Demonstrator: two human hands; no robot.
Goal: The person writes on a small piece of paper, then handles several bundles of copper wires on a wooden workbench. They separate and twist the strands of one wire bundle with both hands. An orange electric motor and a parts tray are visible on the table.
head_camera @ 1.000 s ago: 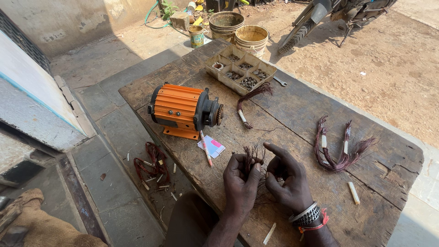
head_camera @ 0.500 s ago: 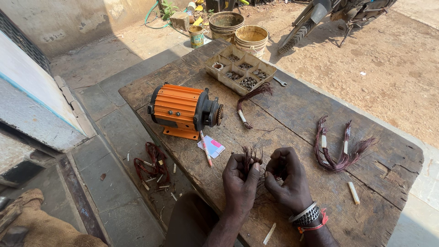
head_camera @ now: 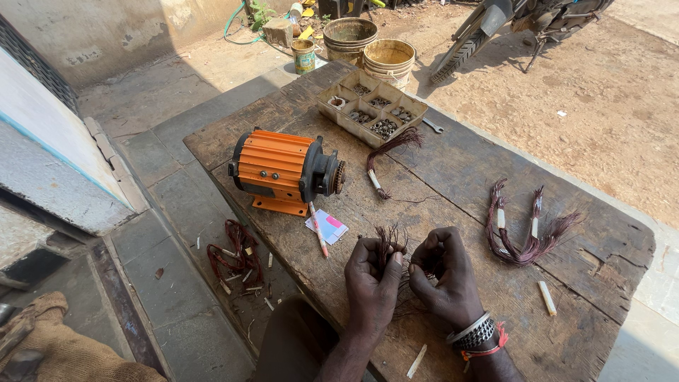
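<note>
Both hands on copper wire bundle, outdoor wooden surface.
Worn plank surface (head_camera: pixel 460 170) stood on stone paving beside a dirt yard. Left hand (head_camera: pixel 373 279) was closed around reddish wire bundle (head_camera: pixel 387 240), strands up; right hand (head_camera: pixel 442 276) curled w/ fingertips at same wires, near front edge. Orange motor (head_camera: pixel 283 168) sat left-centre; small white-pink-blue card (head_camera: pixel 327 226) just beside it; beige compartment tray (head_camera: pixel 373 106) at far end.

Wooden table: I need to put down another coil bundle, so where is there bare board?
Bare board lies between the parts tray and the loose coil bundle, and at the table corner behind the orange motor. It is crowded around the left hand and right hand.
</note>
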